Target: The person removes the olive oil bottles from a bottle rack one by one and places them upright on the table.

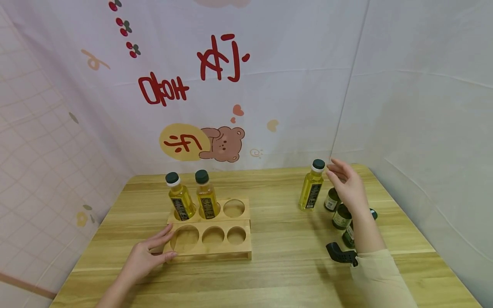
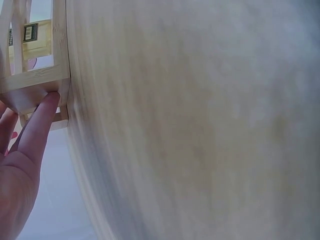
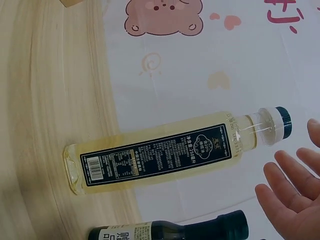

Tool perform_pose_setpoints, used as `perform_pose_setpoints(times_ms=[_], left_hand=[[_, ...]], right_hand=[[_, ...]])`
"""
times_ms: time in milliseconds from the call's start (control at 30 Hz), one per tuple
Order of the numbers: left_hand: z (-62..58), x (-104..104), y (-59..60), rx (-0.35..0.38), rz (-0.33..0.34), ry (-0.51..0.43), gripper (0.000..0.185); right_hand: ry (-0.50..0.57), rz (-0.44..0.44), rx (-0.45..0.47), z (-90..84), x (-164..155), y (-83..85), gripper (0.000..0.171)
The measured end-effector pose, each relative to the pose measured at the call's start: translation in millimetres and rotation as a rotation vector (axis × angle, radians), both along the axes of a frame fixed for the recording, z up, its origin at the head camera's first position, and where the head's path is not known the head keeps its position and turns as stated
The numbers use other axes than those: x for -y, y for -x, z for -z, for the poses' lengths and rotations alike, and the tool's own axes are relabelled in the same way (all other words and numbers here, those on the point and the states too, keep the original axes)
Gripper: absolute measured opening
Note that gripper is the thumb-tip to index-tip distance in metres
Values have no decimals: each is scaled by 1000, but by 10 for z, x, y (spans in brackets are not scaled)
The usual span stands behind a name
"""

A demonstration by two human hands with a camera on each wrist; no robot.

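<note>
A wooden rack (image 1: 215, 246) with round holes stands on the table; two yellow oil bottles (image 1: 180, 199) (image 1: 206, 196) fill its back row. My left hand (image 1: 148, 256) rests flat against the rack's left front corner (image 2: 37, 82), fingers (image 2: 37, 125) straight. A third oil bottle (image 1: 311, 186) (image 3: 165, 157) stands upright at the right. My right hand (image 1: 346, 184) hovers just right of its dark cap, fingers (image 3: 287, 187) relaxed and apart from it, holding nothing.
Several small dark green bottles (image 1: 340, 216) (image 3: 170, 231) stand behind my right forearm. A black wrist mount (image 1: 342, 253) sits on that arm. The wooden table (image 1: 289, 261) is bounded by printed cloth walls (image 1: 231, 107) at the back and sides.
</note>
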State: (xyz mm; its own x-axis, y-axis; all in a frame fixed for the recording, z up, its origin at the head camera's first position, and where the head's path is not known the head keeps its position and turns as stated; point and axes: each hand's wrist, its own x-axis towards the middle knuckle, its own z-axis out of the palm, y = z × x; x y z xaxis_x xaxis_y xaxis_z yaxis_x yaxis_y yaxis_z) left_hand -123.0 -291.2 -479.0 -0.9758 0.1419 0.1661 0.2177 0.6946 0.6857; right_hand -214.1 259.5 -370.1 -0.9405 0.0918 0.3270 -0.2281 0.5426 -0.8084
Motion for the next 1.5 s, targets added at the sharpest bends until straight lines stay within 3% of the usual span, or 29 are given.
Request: perform_pose_setpoints(times_ms=[300,567,1300,1500], left_hand=[[2,-1,-5,-1,1,-16,66],[5,2,-2,-2,5,-18,67],[1,2,-4,-22,12,14,66],[-11,-8,-6,0,8,2,67]], right_hand=[[-27,50,-82,-40,85,-129,48],[-80,-38,-160,1,182,-175,38],[-260,-418,49,155,830,-134,52],[-301,-477,37,198,1146,-73,53]])
